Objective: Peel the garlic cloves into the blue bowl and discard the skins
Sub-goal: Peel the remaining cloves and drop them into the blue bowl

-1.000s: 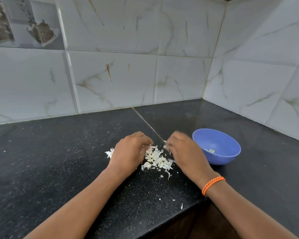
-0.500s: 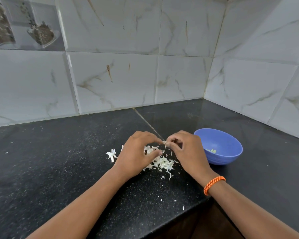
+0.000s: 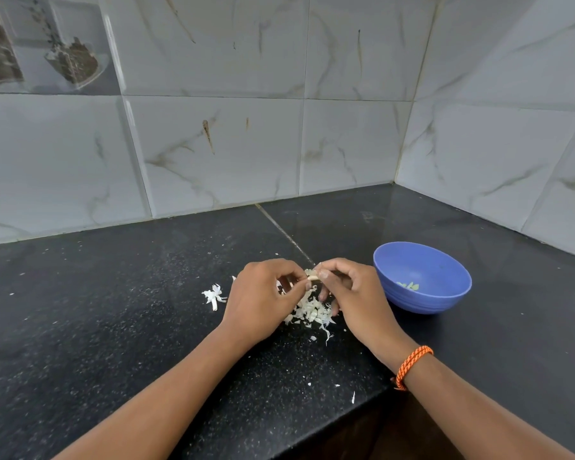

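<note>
Left hand [image 3: 263, 297] and right hand [image 3: 352, 293] pinch one garlic clove [image 3: 312, 277] between fingertips above the heap of skins [image 3: 311, 312]. The clove looks small, light and firm, its skin papery; the ends suit a grip. The blue bowl [image 3: 445, 300] sits just right; the counter [image 3: 113, 327] edge lies near.

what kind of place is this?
Most likely a home kitchen corner: a speckled black stone countertop meets marble-look tiled walls, and both hands work a garlic clove beside a round blue plastic bowl.
</note>
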A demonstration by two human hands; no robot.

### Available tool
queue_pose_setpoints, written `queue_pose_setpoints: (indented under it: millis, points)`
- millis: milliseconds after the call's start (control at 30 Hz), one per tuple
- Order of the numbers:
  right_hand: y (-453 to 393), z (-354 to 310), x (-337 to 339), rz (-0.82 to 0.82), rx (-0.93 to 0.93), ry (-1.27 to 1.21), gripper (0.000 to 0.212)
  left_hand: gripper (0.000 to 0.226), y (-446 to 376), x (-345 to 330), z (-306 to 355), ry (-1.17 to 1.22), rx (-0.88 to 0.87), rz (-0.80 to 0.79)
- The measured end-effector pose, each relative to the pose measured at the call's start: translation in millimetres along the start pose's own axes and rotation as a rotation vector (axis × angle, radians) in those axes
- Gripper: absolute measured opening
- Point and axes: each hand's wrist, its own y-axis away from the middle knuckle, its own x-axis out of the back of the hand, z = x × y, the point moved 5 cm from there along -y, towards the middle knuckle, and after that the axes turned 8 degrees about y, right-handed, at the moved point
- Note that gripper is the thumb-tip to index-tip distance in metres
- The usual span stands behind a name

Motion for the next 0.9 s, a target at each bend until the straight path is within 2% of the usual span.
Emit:
queue_pose_setpoints:
  millis: [100,233,300,400,600,767,900]
  points:
    - [-3,-2,6,0.038,0.016,0.027,0.021,0.013,-1,4,-3,-0.016,0.022,0.036]
    - [-3,-7,11,0.11,0.114,0.197,0.028,0.011,-1,9,-5,-0.053,0.034,0.077]
    - [-3,-8,8,0.11,0.145,0.241,0.025,0.01,0,10,-4,-0.071,0.025,0.09]
    - [-5,-6,6,0.072,0.129,0.216,0.014,0.006,1,11,-2,-0.086,0.003,0.098]
    - [-5,-3,2,-0.014,0.127,0.174,0.017,0.009,2,12,4,-0.153,-0.016,0.112]
    - [-2,-7,1,0.083,0.207,0.255,0.023,0.009,2,13,5,-0.21,-0.028,0.125]
    - [0,-8,-2,0.037,0.196,0.186,0.018,0.009,2,11,6,-0.223,-0.04,0.11]
